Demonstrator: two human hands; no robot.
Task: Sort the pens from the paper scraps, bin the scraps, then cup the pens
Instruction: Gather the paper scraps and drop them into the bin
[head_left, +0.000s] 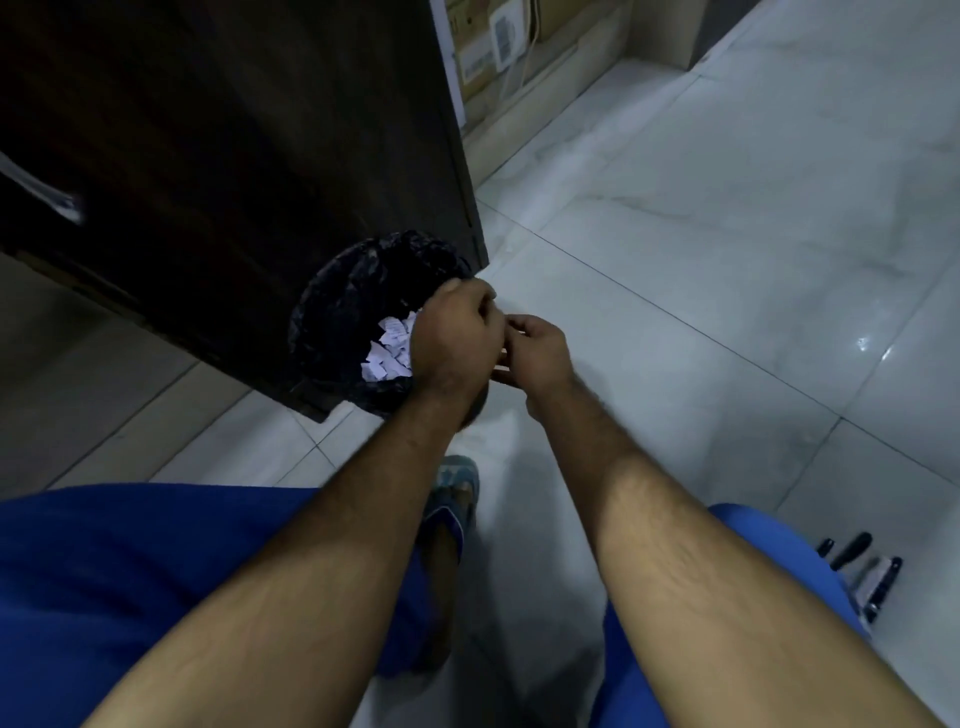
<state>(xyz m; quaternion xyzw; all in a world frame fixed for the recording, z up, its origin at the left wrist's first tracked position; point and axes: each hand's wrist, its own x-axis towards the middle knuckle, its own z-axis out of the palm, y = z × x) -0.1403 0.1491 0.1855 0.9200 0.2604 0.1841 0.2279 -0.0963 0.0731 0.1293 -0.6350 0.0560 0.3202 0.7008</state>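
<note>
Both hands, left hand (457, 332) & right hand (535, 348), curled shut over bin (332, 291), contents hidden, binning scraps (389, 348); pens (857, 566) awaiting cupping.

Head view looks steeply down, close above floor (727, 260)

An indoor room that looks like an office or a home study. The floor (701, 234) is pale, glossy marble-look tile with thin dark joints. A dark wooden bench (234, 156) stands at the left, with a small bin (332, 312) lined with a black bag tucked against it. Cardboard boxes (483, 57) and a white cable (530, 52) sit at the far wall.
</note>
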